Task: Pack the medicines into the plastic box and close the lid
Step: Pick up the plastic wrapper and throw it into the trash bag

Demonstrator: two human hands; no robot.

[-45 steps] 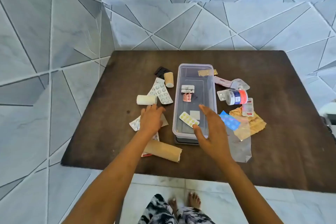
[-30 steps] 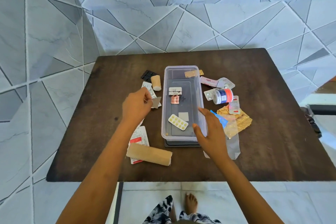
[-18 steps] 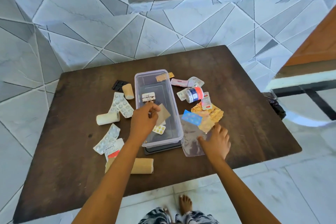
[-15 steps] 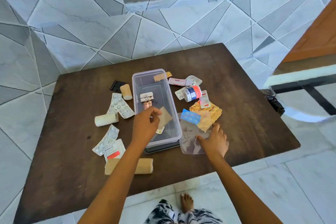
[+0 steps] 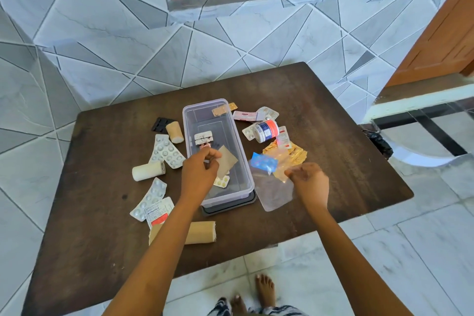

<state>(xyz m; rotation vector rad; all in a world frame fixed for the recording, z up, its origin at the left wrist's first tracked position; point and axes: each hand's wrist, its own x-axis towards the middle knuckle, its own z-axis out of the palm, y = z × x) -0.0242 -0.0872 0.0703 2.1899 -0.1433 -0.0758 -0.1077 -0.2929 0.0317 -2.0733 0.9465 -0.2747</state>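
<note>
Nearest me, at 6 o'clock on the dark wooden surface (image 5: 346, 115), a tan bandage roll (image 5: 198, 232) lies on its side, partly under my left forearm. Just beyond it, at 8 o'clock, a white blister strip (image 5: 150, 199) overlaps a red-and-white packet (image 5: 157, 211). My left hand (image 5: 198, 174) sits over the near half of the plastic box (image 5: 218, 151), its fingers (image 5: 213, 155) pinched shut on a small brown sachet (image 5: 227, 163) held above the yellow pill strip (image 5: 221, 181) inside. My right hand (image 5: 309, 182), at 4 o'clock from the box, has its fingers curled together on a clear plastic bag (image 5: 273, 191). Past it lie a blue blister pack (image 5: 263, 163) and gold foil strips (image 5: 292, 152). Farther on, at 2 o'clock, a white bottle (image 5: 265, 131) lies tipped over. The box is open, resting on a dark lid (image 5: 228, 207).
</note>
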